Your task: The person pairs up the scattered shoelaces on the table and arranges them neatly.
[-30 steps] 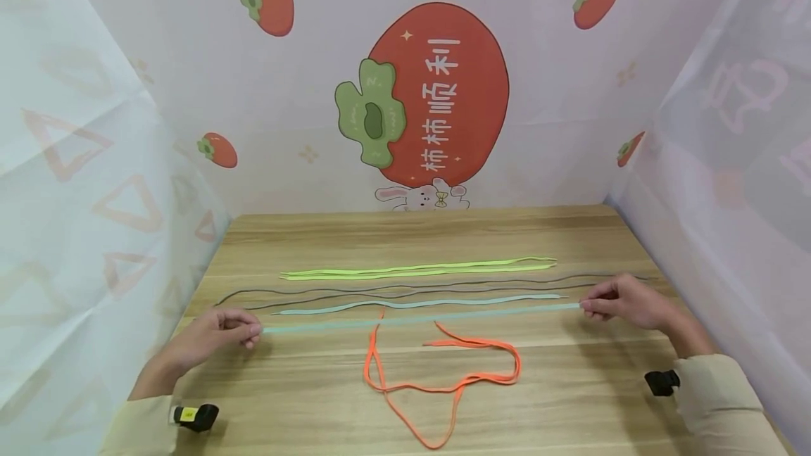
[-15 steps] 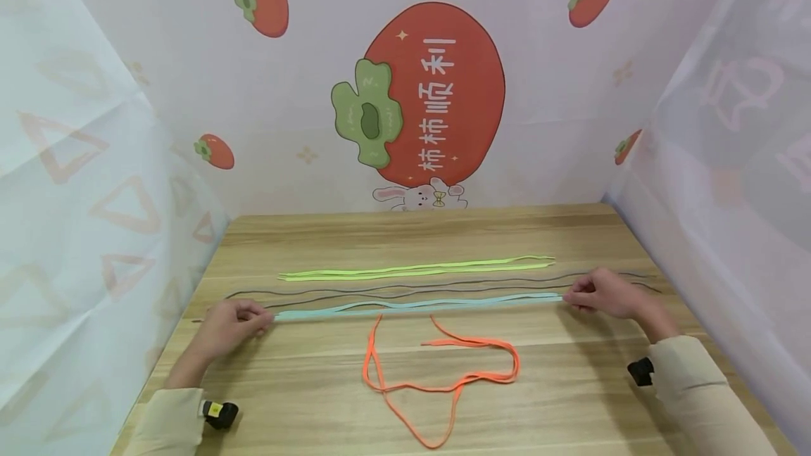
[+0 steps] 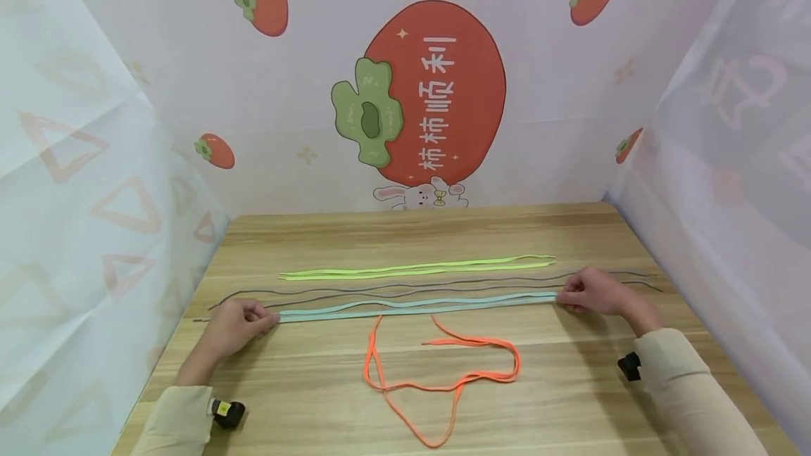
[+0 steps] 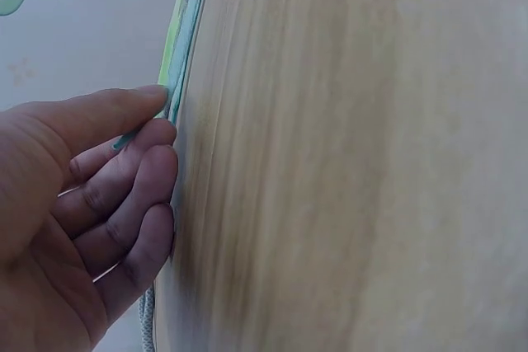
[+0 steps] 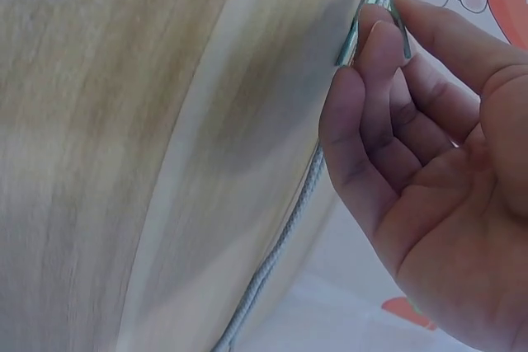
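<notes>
Two light-blue shoelaces [image 3: 418,307] lie side by side across the table, nearly straight. My left hand [image 3: 234,329] pinches the left end of the nearer one between thumb and fingertips; its tip [image 4: 124,139] pokes out behind the thumb in the left wrist view. At the other end, my right hand [image 3: 595,292] pinches the lace between thumb and fingers, with a short tip [image 5: 404,39] sticking out. Just beyond run two thin grey laces [image 3: 342,292], their ends reaching past both hands. Nearer to me lies an orange shoelace [image 3: 488,376] in loose loops.
Farther back, a pair of yellow-green shoelaces [image 3: 405,271] lies straight and parallel. The wooden table [image 3: 304,400] meets a printed cloth wall [image 3: 285,104] at the back, and pale cloth sides rise to the left and right.
Both hands have moved the stretched light-blue lace away from me, down beside the other light-blue one. It no longer crosses over the tops of the orange lace ends.
</notes>
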Available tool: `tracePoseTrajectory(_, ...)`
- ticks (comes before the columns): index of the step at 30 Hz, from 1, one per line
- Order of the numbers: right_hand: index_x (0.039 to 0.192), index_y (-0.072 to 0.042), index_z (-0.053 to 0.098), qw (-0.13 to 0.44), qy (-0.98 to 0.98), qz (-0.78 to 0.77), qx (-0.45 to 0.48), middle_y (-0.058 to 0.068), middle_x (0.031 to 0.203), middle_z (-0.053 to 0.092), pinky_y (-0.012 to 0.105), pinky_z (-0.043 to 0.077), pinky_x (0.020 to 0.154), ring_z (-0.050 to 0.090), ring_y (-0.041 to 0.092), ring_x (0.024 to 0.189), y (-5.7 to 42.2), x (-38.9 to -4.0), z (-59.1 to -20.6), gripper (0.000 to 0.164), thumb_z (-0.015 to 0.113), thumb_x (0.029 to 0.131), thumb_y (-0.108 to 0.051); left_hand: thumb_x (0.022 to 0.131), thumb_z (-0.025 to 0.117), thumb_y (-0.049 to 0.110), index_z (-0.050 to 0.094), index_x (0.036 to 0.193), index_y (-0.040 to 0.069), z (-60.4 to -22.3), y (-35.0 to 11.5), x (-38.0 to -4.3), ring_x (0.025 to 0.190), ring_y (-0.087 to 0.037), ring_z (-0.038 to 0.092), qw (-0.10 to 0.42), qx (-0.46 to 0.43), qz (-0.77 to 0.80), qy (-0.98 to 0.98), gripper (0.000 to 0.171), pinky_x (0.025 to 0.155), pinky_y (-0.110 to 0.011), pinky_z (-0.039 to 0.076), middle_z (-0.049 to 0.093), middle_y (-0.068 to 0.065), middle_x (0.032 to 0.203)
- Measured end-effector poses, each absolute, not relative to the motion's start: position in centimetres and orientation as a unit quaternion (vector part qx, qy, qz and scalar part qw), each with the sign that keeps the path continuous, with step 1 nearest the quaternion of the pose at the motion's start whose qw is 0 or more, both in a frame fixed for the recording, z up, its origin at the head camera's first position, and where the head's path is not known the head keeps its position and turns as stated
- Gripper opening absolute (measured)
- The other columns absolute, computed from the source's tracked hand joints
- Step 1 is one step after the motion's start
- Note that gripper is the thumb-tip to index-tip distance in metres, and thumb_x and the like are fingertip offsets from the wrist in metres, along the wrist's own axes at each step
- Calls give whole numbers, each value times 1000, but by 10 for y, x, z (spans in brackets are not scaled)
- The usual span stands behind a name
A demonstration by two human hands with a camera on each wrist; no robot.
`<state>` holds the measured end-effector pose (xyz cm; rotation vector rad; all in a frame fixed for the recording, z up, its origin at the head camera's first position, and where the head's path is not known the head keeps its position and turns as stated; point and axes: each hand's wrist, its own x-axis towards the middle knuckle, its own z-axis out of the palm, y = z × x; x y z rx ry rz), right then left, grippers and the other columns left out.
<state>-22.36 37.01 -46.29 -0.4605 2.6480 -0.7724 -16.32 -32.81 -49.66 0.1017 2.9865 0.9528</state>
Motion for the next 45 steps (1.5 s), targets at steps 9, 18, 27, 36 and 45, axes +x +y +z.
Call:
tracePoseTrajectory(9, 77, -11, 73, 162, 941, -254, -156, -4, 69, 67, 22, 44, 55, 57, 8, 63, 362, -225, -470, 25, 74, 99, -21, 92, 85, 29, 73, 77, 15, -497, -326, -163, 63, -5, 59, -8, 40, 282, 959, 24, 62, -23, 46, 70, 5, 69)
tracePoseTrajectory(18, 80, -10, 72, 153, 949, -245, -126, -2, 72, 68, 25, 48, 58, 59, 12, 67, 362, -221, -474, 20, 76, 97, -20, 90, 86, 29, 73, 74, 16, -495, -322, -160, 63, -5, 58, -14, 45, 252, 967, 24, 63, -24, 46, 69, 7, 67)
tracePoseTrajectory(27, 84, -7, 72, 116, 967, -193, -120, 0, 77, 66, 31, 44, 62, 53, 14, 69, 356, -207, -448, 22, 74, 99, -23, 94, 81, 30, 73, 83, 14, -472, -323, -152, 69, -10, 62, 9, 46, 219, 975, 21, 66, -31, 50, 72, 6, 75)
tracePoseTrajectory(36, 100, -8, 76, 117, 943, -216, -225, -4, 88, 73, 26, 54, 69, 63, 5, 78, 302, -190, -421, 10, 76, 97, -18, 97, 77, 19, 77, 106, 7, -433, -256, -137, 84, -8, 73, 29, 221, 251, 942, 15, 78, -35, 64, 79, 3, 94)
tracePoseTrajectory(45, 105, -10, 75, 150, 901, -210, -349, -5, 98, 74, 33, 62, 79, 66, 1, 88, 236, -172, -418, 10, 77, 97, -16, 98, 75, 13, 74, 101, 10, -429, -164, -126, 89, 1, 70, 93, 397, 257, 877, 5, 81, -26, 62, 77, 5, 95)
